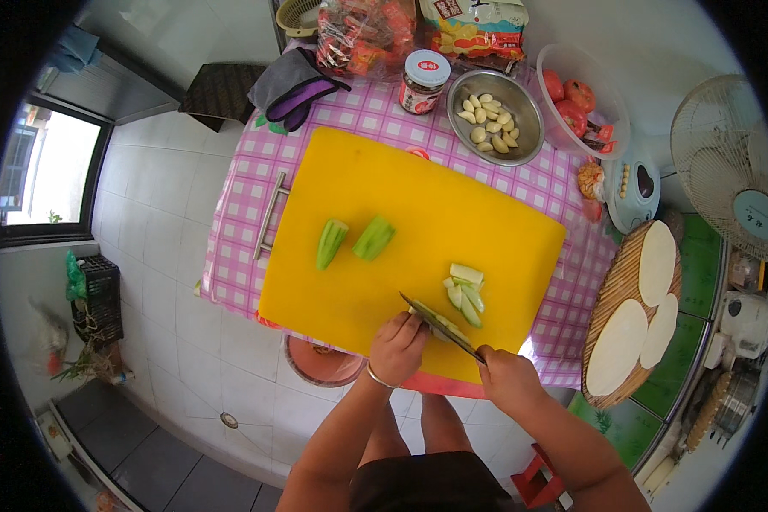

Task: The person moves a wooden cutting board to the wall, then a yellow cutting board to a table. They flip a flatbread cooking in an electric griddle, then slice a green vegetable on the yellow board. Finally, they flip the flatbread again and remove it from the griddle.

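Observation:
My right hand (511, 379) grips the handle of a kitchen knife (445, 329), whose dark blade slants up and left across the yellow cutting board (384, 173). Close against the blade's tip end, my left hand (400, 345) has its fingers bent over a pale green vegetable piece, mostly hidden by hand and blade. Thin green slices (451, 328) lie along the blade's far side. Above them is a small heap of cut pale green pieces (466, 296). Two peeled green chunks, a narrow one (331, 244) and a wider one (374, 239), rest on the left of the board.
Behind the board stand a lidded jar (422, 82), a steel bowl (531, 137) of garlic cloves and a plastic tub (619, 131) with tomatoes. To the right are a woven tray (598, 333) with flat dough rounds and a fan (717, 147). A metal handle (270, 216) lies beside the board's left edge.

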### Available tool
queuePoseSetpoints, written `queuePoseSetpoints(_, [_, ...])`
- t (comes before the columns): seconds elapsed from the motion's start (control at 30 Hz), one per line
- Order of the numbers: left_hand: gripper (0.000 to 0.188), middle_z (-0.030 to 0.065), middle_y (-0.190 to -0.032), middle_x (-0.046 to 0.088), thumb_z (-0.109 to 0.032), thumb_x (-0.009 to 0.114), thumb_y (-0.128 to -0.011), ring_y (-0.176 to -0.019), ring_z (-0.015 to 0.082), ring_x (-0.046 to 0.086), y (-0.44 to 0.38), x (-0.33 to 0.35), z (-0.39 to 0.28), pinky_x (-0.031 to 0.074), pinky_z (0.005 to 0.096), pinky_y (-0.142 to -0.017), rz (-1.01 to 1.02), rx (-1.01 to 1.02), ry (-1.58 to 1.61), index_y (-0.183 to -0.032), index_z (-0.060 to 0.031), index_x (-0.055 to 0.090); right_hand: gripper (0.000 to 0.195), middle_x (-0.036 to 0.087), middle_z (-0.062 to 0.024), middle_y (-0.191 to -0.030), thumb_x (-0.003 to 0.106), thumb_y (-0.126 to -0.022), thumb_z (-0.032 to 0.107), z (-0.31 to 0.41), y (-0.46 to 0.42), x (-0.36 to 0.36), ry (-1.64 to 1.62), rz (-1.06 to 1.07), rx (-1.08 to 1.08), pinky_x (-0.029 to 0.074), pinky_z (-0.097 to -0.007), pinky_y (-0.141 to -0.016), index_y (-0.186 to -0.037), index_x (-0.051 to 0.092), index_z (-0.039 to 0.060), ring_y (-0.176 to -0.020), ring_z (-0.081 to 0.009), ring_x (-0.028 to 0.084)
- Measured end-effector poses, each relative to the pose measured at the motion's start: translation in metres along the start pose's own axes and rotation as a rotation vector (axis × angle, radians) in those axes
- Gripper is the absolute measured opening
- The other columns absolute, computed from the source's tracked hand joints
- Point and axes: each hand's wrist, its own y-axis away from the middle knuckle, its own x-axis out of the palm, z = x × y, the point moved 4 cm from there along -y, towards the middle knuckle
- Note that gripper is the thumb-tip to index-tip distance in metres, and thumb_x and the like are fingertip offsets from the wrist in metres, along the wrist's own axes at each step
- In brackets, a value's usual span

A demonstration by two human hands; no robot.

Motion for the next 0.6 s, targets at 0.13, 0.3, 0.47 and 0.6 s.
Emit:
queuePoseSetpoints(0.13, [0.026, 0.0128, -0.107, 0.064, -0.004, 0.064, -0.068, -0.099, 0.0301, 0.062, -0.003, 0.000, -0.001, 0.054, 0.0391, -0.079, 0.036, -0.004, 0.008, -0.093, -0.0002, 0.069, 0.019, 0.066, -0.0210, -0.078, 0.059, -0.091, 0.015, 0.004, -0.019, 0.013, -0.039, -0.086, -0.044, 0.053, -0.0489, -0.069, -0.105, 0.063, 0.0028, -0.075, -0.0409, 0.066])
queuePoseSetpoints(0.3, [0.026, 0.0129, -0.106, 0.064, -0.004, 0.065, -0.068, -0.100, 0.0305, 0.062, -0.004, -0.001, -0.002, 0.054, 0.0392, -0.079, 0.033, -0.020, -0.005, -0.094, -0.0001, 0.069, 0.019, 0.066, -0.0202, -0.078, 0.057, -0.092, 0.016, 0.004, -0.033, 0.019, -0.217, -0.215, -0.045, 0.053, -0.0493, -0.069, -0.103, 0.064, 0.0026, -0.075, -0.0405, 0.066])
queuePoseSetpoints(0.47, [0.028, 0.0137, -0.108, 0.064, -0.005, 0.065, -0.068, -0.101, 0.0310, 0.062, 0.003, 0.000, 0.001, 0.054, 0.0395, -0.080, 0.033, -0.014, -0.001, -0.096, -0.0003, 0.069, 0.021, 0.066, -0.0207, -0.080, 0.058, -0.094, 0.019, 0.007, -0.002, -0.008, -0.050, 0.016, 0.043, 0.053, -0.0485, -0.069, -0.106, 0.064, 0.0036, -0.076, -0.0415, 0.065])
queuePoseSetpoints(0.6, [0.029, 0.0141, -0.109, 0.065, -0.004, 0.064, -0.068, -0.101, 0.0311, 0.062, 0.003, 0.003, 0.003, 0.054, 0.0396, -0.081, 0.039, -0.011, 0.017, -0.096, -0.0003, 0.070, 0.021, 0.066, -0.0209, -0.079, 0.058, -0.094, 0.019, 0.004, 0.004, -0.004, -0.023, 0.026, 0.051, 0.053, -0.0490, -0.069, -0.106, 0.064, 0.0032, -0.075, -0.0414, 0.065])
